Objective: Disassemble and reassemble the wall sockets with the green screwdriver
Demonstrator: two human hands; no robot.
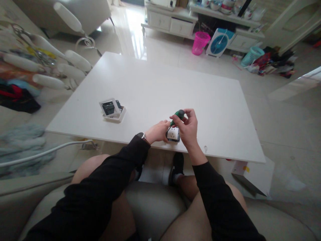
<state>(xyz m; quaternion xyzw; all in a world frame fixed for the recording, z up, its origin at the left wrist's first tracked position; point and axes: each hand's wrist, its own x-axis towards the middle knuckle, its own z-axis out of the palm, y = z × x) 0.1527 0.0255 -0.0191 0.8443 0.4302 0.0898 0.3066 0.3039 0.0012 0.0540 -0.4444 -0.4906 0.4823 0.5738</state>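
Near the front edge of the white table lies a wall socket (173, 133) with a white face, slots and a dark rim. My left hand (158, 131) is closed on its left side, with a watch on the wrist. In my right hand (187, 125) is a screwdriver (177, 117) with a green and black handle, gripped between thumb and fingers. It slants down to the left toward the socket's upper left corner; whether the tip touches a screw is hidden. To the left, a white frame (109, 107) leans on a white box (120, 117) with dark parts.
A small clear bag or piece (205, 148) lies right of my hands on the white table (155, 83). White-handled metal racks (72, 60) stand at the left. Beyond are a pink basket (200, 43), a blue fan (218, 43) and a cabinet (160, 20).
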